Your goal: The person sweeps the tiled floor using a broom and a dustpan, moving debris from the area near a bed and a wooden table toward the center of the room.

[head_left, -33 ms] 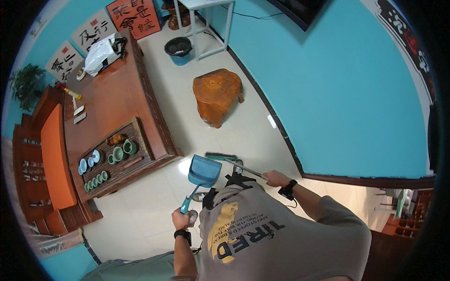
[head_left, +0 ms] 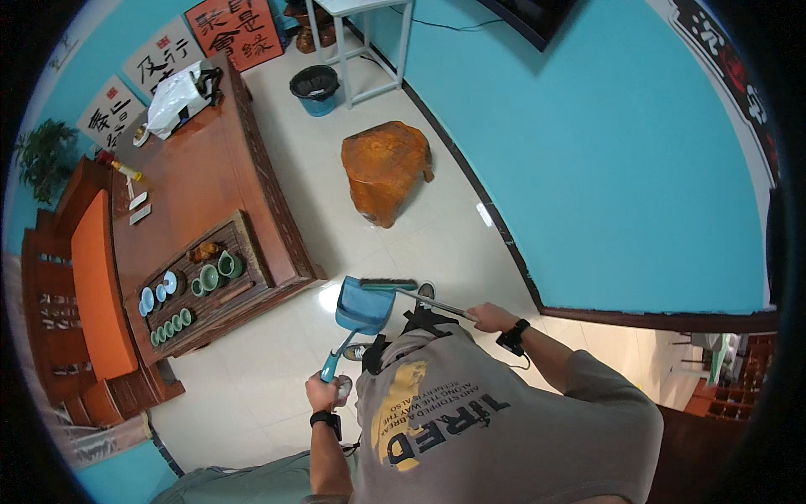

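My left hand is closed around the handle of a blue dustpan. A small whitish thing, too unclear to name, shows beside those fingers. The dustpan's wide mouth faces away from me, toward the pale floor. My right hand grips the grey stick of a broom. Its dark green bristle head lies along the dustpan's front edge, overlapping it in view. Whether the bristles touch the pan, I cannot tell. Any sweepings inside the pan are too small to make out.
A brown wooden tea table with a tray of green cups stands at left. Ahead lies an orange-brown wooden stump stool. Beyond it are a black-lined bin and a white-legged stand. A blue wall runs along the right.
The broom head has moved slightly left and now lies along the dustpan's front edge. My hands have shifted only a little, and the whole view has moved slightly.
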`<state>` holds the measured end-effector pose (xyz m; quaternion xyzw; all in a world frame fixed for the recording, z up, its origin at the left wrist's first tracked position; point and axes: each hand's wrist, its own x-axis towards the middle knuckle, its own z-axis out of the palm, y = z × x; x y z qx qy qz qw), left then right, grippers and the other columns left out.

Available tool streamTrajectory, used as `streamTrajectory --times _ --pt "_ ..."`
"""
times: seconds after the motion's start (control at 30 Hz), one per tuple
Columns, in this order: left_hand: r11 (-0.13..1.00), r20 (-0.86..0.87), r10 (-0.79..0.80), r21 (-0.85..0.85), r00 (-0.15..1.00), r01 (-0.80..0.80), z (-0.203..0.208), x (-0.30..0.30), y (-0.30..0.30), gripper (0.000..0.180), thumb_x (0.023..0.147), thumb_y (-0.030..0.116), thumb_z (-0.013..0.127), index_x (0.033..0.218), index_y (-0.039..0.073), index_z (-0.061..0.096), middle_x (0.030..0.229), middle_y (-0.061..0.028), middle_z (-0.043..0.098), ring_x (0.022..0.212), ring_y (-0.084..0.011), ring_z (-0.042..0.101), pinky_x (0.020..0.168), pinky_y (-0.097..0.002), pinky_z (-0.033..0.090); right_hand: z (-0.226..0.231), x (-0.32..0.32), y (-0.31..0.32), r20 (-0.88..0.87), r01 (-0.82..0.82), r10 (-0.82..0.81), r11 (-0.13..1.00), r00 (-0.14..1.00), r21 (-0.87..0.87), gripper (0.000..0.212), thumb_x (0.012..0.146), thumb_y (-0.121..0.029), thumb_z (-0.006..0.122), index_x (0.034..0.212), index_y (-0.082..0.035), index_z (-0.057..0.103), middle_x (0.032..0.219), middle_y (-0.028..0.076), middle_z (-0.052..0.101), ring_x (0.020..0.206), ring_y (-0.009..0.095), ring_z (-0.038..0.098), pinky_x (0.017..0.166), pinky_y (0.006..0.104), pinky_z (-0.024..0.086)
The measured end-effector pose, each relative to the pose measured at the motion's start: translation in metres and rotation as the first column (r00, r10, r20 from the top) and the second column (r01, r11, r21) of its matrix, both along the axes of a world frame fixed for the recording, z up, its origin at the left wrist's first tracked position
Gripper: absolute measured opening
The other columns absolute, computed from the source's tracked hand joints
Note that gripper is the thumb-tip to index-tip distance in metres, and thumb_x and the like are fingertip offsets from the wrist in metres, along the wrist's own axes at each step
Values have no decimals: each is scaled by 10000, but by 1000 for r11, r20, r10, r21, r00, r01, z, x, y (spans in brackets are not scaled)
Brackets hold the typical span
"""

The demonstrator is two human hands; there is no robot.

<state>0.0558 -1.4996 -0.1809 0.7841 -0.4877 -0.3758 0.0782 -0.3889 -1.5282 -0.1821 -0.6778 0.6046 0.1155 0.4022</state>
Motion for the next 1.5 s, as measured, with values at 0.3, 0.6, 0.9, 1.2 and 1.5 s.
streamTrajectory --times 0.3,0.6,0.9,1.2,1.5 --pt "994 -120 40 -95 992 -52 -14 13 13 180 571 89 606 688 -45 577 549 -127 555 484 -208 527 525 -322 438 6 -84 -23 9 595 -616 764 787 250 527 653 -283 676 1096 -40 526 948 158 583 841 266 566 722 393 463" --pt "987 -156 50 -144 986 -72 -4 -29 -13 139 560 51 597 642 -44 540 504 -66 490 458 -136 439 468 -291 393 -22 -177 -31 43 792 -794 600 607 -109 313 752 -174 571 547 -15 395 425 75 373 322 173 329 327 338 278" --pt "888 -205 344 -245 916 -389 30 -89 -63 77 602 3 565 621 -47 509 530 -30 477 467 -116 399 438 -291 348 0 -193 -23 154 937 -979 174 132 304 198 736 -80 552 588 -14 438 473 58 396 379 140 383 322 284 224" --pt "912 -132 238 -311 962 -269 39 -98 -122 92 594 8 563 601 -45 488 526 -28 459 464 -111 382 438 -279 338 -2 -217 -61 180 940 -973 192 145 284 195 733 -72 544 586 -50 417 466 30 386 370 124 337 333 275 233" --pt "940 -108 166 -283 980 -190 18 -78 -173 141 595 19 568 683 -84 529 541 -47 473 490 -137 409 473 -297 371 -8 -215 -173 308 936 -934 261 183 236 318 712 -74 575 493 -45 348 432 47 357 369 118 317 338 284 203"
